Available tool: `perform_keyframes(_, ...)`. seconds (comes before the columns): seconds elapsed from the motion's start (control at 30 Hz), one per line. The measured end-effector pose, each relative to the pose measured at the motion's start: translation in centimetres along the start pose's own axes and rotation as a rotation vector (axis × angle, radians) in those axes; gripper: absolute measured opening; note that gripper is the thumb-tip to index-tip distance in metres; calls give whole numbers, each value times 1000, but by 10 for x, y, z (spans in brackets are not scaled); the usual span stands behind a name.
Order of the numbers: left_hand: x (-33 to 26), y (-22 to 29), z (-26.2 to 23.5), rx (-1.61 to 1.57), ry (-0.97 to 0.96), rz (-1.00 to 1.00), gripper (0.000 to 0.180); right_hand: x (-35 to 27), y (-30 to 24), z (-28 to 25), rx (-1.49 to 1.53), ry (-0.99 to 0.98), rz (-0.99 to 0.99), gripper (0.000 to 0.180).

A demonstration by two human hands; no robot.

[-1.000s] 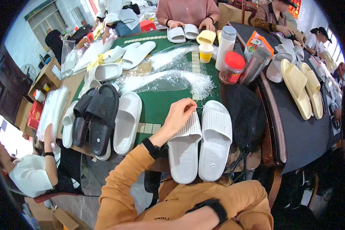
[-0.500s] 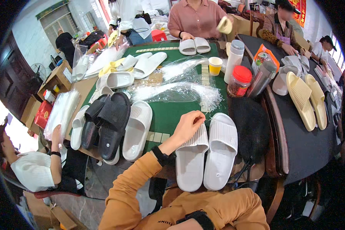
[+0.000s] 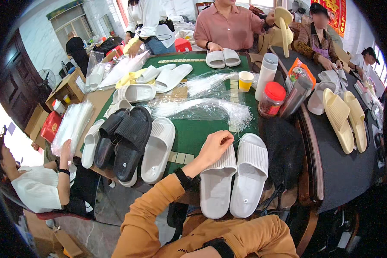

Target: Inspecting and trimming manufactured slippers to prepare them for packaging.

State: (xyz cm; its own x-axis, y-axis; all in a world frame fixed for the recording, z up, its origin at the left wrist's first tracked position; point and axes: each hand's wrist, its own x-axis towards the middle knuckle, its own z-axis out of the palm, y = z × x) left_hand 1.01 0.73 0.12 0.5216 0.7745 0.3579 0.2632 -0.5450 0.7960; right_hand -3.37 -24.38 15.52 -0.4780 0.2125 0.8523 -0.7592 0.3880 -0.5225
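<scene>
My left hand (image 3: pixel 218 148) is closed in a pinch above the toe end of the left slipper (image 3: pixel 216 193) of a white pair. Between its fingertips is a thin translucent strand (image 3: pixel 236 140), which runs toward the right slipper (image 3: pixel 248 180). Both slippers stand side by side in front of me, toes pointing away. Of my right hand (image 3: pixel 198 254), only a bit of skin past a dark cuff shows at the lower edge; its fingers are hidden. Bundles of white plastic strands (image 3: pixel 202 107) lie beyond on the green tabletop (image 3: pixel 193 142).
Black slippers (image 3: pixel 133 142) and a white slipper (image 3: pixel 158 150) stand to the left. Rightward are a dark bag (image 3: pixel 281 148), a red-lidded jar (image 3: pixel 271 99), bottles (image 3: pixel 267 75) and a yellow cup (image 3: pixel 245 81). Co-workers sit around; one opposite (image 3: pixel 225 30) holds up pale-yellow slippers (image 3: pixel 284 30).
The view has shifted slightly, so most things sit lower. My left hand keeps its pinch over the white slippers. The person opposite has moved pale-yellow slippers to the right.
</scene>
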Motion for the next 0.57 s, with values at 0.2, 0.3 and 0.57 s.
perform_keyframes(0.2, 1, -2, 3, -5, 2, 9, 13, -2, -3, -2, 16, -10, 4, 42)
perform_keyframes(0.3, 3, -1, 4, -1, -11, 9, 12, -2, -5, -3, 21, -14, 3, 42)
perform_keyframes(0.57, 0, -1, -1, -2, -26, -30, 13, -4, 9, 3, -28, -36, 23, 51)
